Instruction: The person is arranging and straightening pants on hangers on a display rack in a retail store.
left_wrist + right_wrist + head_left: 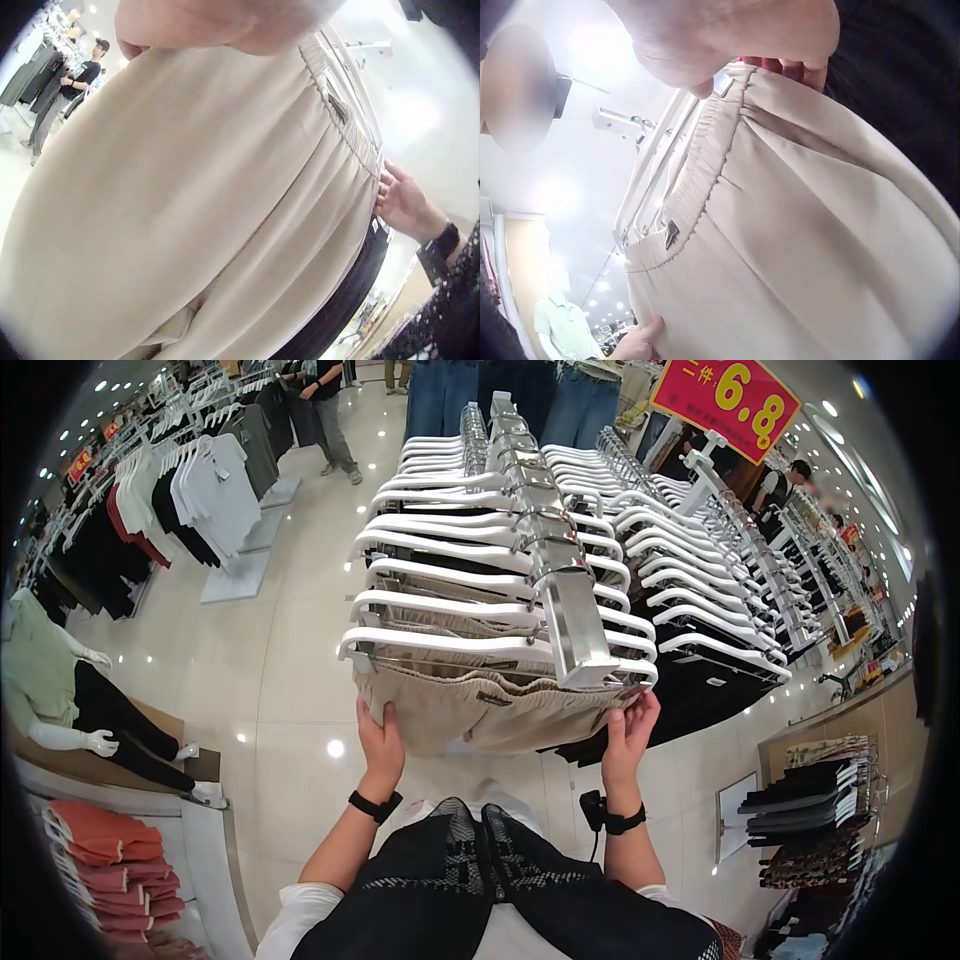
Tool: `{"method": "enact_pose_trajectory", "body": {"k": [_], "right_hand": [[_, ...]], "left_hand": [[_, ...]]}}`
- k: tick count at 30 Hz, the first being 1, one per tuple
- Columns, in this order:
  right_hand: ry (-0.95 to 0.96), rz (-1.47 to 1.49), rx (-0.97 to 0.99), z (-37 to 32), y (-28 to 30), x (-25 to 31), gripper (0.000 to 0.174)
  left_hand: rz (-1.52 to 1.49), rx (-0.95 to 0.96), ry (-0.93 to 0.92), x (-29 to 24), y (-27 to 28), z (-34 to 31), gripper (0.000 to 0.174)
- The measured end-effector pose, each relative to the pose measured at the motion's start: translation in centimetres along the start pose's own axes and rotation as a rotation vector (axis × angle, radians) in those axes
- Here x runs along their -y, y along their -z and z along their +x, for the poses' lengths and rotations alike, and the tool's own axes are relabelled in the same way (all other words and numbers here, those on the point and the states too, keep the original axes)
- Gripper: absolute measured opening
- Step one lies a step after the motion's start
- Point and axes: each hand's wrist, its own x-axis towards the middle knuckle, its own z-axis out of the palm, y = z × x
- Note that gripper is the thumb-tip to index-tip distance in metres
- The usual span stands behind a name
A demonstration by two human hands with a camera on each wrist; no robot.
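Note:
Beige elastic-waist trousers (480, 710) hang from the frontmost white clip hanger (450, 643) on a metal rack arm. My left hand (380, 748) holds their left side edge below the waistband, its thumb (654, 328) lying on the front of the cloth. At the other end, my right hand (630, 735) grips the waistband's right corner beside the hanger clip. In the right wrist view, fingers of the right hand (735, 37) reach behind the waistband. A small dark tag (672, 235) sits at the waistband's middle. Folds run down the front of the trousers (187, 180).
More white hangers (440, 545) fill the rack behind, and black garments (690, 690) hang at its right. A dressed mannequin (90, 700) stands left, near pink and orange clothes (110, 860). A red price sign (728, 405) rises above; a person (325, 405) stands beyond the aisle.

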Motion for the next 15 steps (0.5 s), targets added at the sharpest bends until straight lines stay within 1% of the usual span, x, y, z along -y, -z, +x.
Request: {"method": "enact_pose_trajectory", "body": {"k": [3,4,7,8,9,11,13,15], "right_hand": [[-0.085,0.090,0.070,1.8,0.3,0.2,0.052],[-0.063,0.114,0.077,2.6,0.4,-0.3,0.043],[-0.108,0.245,0.063,5.1,0.5,-1.1,0.035],[-0.073,0.250,0.094,5.7,0.5,-0.9,0.029],[-0.041,0.236,0.083,6.3,-0.2,0.2,0.028],[0.021,0.242,0.092,7.1,0.4,-0.5,0.033],[0.031,0.253,0.133,8.1,0.8,-0.3,0.037],[0.055,0.262,0.162,8.9,1.1,0.5,0.041]], "left_hand": [[0.055,-0.025,-0.122,-1.1,1.0,-0.6,0.048],[0.062,-0.036,-0.168,-2.2,1.2,-0.5,0.050],[-0.234,-0.129,-0.175,-6.5,0.7,1.4,0.051],[-0.320,-0.098,-0.123,-6.6,1.1,2.3,0.046],[-0.341,-0.044,-0.154,-7.0,1.6,3.6,0.045],[-0.384,0.067,-0.211,-8.4,2.6,5.7,0.043],[-0.319,0.099,-0.196,-11.2,2.1,6.6,0.041],[-0.310,0.106,-0.182,-12.5,1.4,6.9,0.040]]}}
